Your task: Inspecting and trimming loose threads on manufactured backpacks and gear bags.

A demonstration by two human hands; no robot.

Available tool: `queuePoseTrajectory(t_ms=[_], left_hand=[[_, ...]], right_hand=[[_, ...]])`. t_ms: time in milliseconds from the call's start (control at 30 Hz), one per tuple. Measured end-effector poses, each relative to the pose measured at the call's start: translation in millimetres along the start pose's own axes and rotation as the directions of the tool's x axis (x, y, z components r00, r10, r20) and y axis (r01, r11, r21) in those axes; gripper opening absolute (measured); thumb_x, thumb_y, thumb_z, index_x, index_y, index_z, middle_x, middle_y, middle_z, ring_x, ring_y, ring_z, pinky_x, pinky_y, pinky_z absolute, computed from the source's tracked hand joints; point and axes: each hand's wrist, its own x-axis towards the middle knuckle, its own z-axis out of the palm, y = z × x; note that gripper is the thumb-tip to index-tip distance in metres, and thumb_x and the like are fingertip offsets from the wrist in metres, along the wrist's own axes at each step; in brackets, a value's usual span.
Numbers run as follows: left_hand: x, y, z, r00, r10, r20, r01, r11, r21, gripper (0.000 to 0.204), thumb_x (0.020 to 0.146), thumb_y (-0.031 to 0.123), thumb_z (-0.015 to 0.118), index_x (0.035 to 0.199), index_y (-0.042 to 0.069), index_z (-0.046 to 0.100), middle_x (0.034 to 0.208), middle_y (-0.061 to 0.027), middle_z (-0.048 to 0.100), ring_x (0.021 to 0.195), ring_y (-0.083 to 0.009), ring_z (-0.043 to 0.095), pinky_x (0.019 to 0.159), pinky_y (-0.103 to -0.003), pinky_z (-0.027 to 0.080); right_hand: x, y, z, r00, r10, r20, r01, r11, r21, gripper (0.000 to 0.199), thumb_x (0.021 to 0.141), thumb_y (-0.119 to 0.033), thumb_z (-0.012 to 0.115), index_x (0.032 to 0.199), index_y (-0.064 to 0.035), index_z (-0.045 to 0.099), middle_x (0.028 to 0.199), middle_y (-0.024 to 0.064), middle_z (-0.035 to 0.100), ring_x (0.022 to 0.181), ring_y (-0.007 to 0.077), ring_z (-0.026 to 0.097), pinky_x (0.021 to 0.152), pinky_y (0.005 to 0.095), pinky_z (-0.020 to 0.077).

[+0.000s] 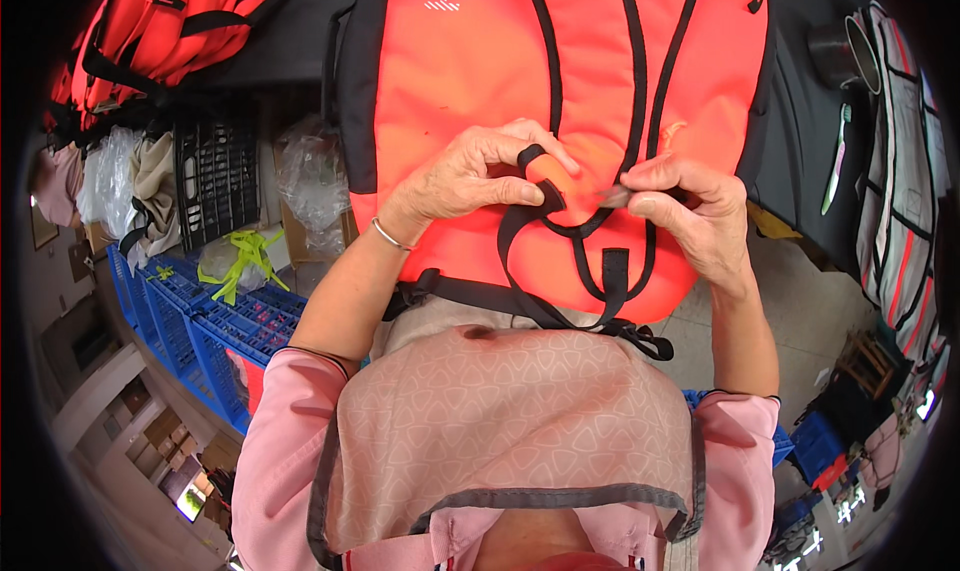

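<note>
Head view: orange backpack (470, 101) lies on the dark table (790, 121), lower end hanging toward the person's chest. Left hand (470, 176) pinches a black strap loop (530, 161) on its front. Right hand (690, 211) is closed on a small thin tool (612, 197), tip at the fabric. Blue crates (215, 331) at left: one holds a bag with yellow-green straps (240, 261). Black crate (215, 181) stands behind; contents unclear. More red backpacks (170, 26) top left.
</note>
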Motion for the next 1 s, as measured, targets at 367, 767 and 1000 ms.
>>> queuePoseTrajectory(t_ms=[367,767,1000], left_hand=[[-0.1,-0.9,1.5,1.000,-0.001,-0.003,0.001,1.000,0.030,0.017,0.082,0.017,0.073,0.092,0.004,0.074,0.112,-0.0078,0.067,0.105,-0.0210,0.054,0.097,-0.037,0.041],[0.5,-1.6,3.9,0.999,-0.022,-0.031,0.021,0.999,-0.042,0.017,0.081,0.015,0.074,0.095,0.004,0.074,0.110,-0.0066,0.067,0.104,-0.0202,0.054,0.096,-0.036,0.041],[0.6,-2.0,2.8,0.999,0.047,-0.009,-0.046,0.997,0.059,0.017,0.081,0.013,0.073,0.096,0.004,0.074,0.111,-0.0066,0.067,0.104,-0.0205,0.055,0.095,-0.036,0.042]], right_hand=[[10.2,4.6,6.9,0.900,-0.425,0.099,0.386,0.671,-0.633,0.014,0.076,-0.008,0.078,0.083,-0.0017,0.068,0.080,0.0066,0.069,0.071,0.0201,0.062,0.065,0.0315,0.0482],[10.3,12.0,12.9,0.879,-0.469,0.086,0.403,0.635,-0.659,0.015,0.075,-0.010,0.079,0.080,-0.0023,0.067,0.072,0.0048,0.064,0.063,0.0176,0.058,0.059,0.0297,0.0456],[-2.2,2.4,13.0,0.993,0.018,-0.115,-0.025,0.998,-0.060,0.013,0.085,-0.005,0.072,0.095,0.0014,0.065,0.085,0.0014,0.066,0.079,0.0058,0.060,0.072,0.0217,0.0501]])
